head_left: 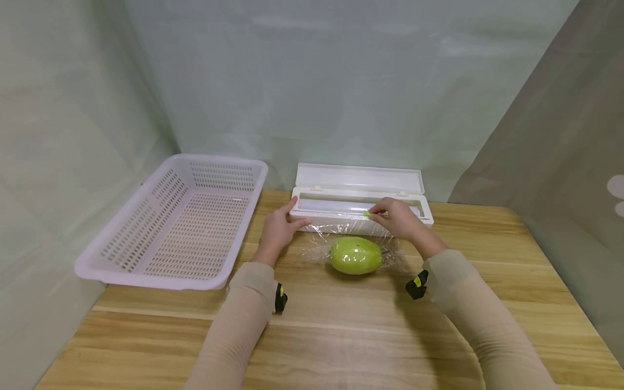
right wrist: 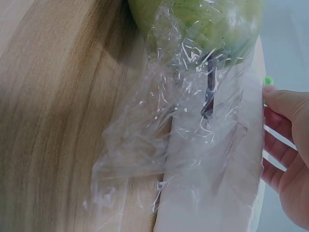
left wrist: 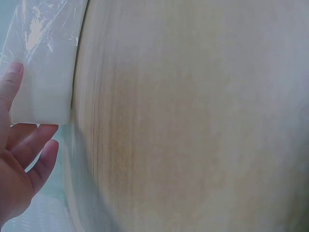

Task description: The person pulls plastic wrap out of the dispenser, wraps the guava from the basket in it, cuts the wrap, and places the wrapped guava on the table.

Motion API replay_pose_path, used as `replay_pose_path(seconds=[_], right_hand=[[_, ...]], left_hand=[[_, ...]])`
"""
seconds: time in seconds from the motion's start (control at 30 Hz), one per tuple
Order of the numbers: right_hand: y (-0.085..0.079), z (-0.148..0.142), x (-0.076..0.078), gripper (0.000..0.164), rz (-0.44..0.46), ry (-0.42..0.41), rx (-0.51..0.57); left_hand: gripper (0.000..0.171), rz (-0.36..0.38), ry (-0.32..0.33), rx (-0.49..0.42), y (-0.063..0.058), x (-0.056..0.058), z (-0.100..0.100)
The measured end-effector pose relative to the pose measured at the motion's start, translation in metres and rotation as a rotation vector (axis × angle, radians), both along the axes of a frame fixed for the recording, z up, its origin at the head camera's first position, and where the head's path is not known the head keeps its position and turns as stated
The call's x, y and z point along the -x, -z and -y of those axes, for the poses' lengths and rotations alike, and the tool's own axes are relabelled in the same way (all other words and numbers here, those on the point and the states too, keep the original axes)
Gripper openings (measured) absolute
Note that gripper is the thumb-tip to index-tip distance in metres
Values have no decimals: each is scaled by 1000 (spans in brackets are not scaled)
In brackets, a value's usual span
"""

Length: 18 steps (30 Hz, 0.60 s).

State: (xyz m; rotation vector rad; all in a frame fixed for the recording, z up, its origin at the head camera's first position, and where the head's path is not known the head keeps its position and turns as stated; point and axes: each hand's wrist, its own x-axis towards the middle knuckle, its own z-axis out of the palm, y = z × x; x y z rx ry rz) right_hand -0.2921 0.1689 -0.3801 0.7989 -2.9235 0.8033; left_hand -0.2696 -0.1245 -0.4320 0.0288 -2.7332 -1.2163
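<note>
A white cling film dispenser [head_left: 319, 222] lies on the table with its lid [head_left: 358, 176] raised at the back and a film roll [head_left: 331, 206] inside. My left hand [head_left: 278, 230] grips its left end; in the left wrist view the thumb [left wrist: 10, 82] lies on the front face and the fingers touch the end. Between thumb and fingertips, my right hand [head_left: 397, 218] pinches the small green slider [head_left: 366, 213] on the dispenser's front top edge. In front sits an oval green fruit [head_left: 356, 255] with a dark stem [right wrist: 209, 89], covered in clear film [right wrist: 140, 130] that runs up to the dispenser.
A white plastic basket [head_left: 195, 233] with slotted sides stands on the left of the wooden table [head_left: 331, 346]. Grey-green sheeting [head_left: 341, 81] rises behind the table and along its sides. Loose film edges spread on both sides of the fruit.
</note>
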Motion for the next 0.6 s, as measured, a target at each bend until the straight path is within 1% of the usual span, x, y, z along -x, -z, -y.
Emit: replay_pose_path(seconds=[0.6], right_hand=[[1, -6, -2, 17, -1, 28, -16]], left_hand=[[76, 3, 5, 1, -2, -1, 0]])
